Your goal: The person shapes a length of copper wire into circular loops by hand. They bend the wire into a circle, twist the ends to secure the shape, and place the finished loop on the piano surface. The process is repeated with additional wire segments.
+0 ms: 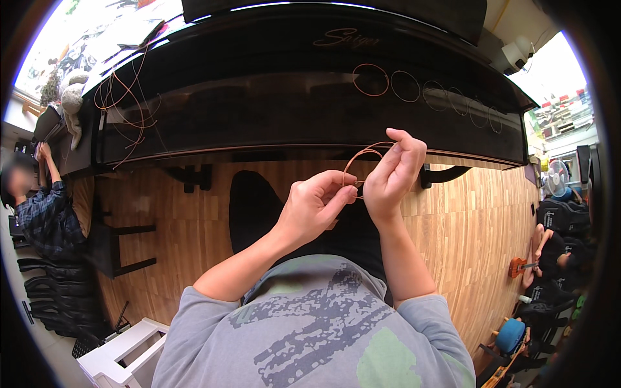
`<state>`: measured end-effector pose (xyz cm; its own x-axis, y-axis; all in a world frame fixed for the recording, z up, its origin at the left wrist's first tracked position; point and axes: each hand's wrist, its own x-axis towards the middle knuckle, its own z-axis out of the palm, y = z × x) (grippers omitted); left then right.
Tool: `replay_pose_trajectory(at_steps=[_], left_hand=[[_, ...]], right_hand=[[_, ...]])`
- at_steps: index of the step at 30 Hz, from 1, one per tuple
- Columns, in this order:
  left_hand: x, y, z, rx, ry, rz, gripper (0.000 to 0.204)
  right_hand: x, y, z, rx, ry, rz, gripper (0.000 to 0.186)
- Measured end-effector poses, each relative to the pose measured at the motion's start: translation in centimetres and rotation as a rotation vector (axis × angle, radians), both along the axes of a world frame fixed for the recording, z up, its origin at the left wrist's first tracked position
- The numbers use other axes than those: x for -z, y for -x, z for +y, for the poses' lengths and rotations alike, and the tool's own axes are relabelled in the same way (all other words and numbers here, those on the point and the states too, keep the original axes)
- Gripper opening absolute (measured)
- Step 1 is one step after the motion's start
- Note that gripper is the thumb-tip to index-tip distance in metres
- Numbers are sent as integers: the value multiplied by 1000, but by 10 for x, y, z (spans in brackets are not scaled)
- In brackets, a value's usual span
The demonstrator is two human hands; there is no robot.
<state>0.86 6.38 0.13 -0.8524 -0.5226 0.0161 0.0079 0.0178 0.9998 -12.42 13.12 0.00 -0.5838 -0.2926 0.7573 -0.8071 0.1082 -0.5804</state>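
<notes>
At mid-frame both hands are raised before the chest, forearms rising from the lower edge. The left hand (317,207) pinches the coiled copper string (362,157) between thumb and forefinger; the right hand (393,178) grips it too, its loop arching up-left toward the black piano (272,97).

Two hands, left hand (317,204) and right hand (394,171), share one copper-coloured wire loop (362,155). Five coiled string rings (427,94) lie in a row on one black piano (291,71), beside one loose tangle of strings (123,97)
</notes>
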Motion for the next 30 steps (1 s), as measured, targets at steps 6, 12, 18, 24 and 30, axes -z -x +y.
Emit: replay_pose_trajectory(at_steps=[6, 12, 18, 24, 30], left_hand=[[-2, -2, -4, -27, -88, 37, 23], [1, -1, -13, -93, -248, 164, 14], [0, 0, -19, -141, -264, 230, 14], [-3, -4, -28, -114, -268, 239, 17], [-5, -6, -26, -105, -277, 227, 18]], right_hand=[[-2, -7, 2, -76, -145, -4, 28], [-22, -14, 12, -214, -261, -64, 26], [-29, -12, 24, -439, -320, -124, 36], [-40, -8, 41, -654, -436, -419, 40], [-45, -5, 43, -684, -419, -202, 36]])
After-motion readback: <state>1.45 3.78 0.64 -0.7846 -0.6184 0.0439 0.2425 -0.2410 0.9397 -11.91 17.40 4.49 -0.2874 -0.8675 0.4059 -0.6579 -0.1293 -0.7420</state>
